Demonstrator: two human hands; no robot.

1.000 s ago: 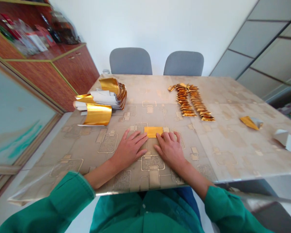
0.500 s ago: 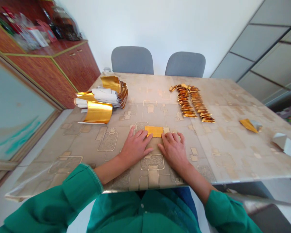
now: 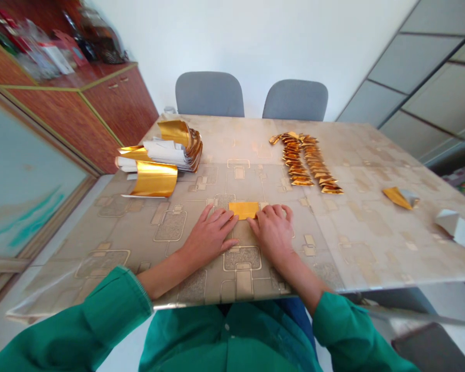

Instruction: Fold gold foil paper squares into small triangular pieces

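A small folded strip of gold foil paper (image 3: pixel 243 210) lies flat on the patterned tablecloth in front of me. My left hand (image 3: pixel 210 231) rests at its left end, fingers spread and fingertips touching the lower left corner, with the thumb apart on the cloth. At the right end, my right hand (image 3: pixel 274 231) lies with its fingers loosely bent. Its index finger and thumb touch the lower right corner. Neither hand lifts the strip off the table.
At the back left sits a stack of gold and white foil sheets (image 3: pixel 170 150). Two rows of folded gold foil pieces (image 3: pixel 310 160) stand at the back right. A loose gold piece (image 3: pixel 399 197) and a white-backed sheet (image 3: pixel 457 231) lie far right. Two grey chairs (image 3: pixel 209 94) stand behind the table.
The right thumb has come up to the lower right corner of the strip. Both hands and the strip appear slightly further left in view; the strip stays flat.
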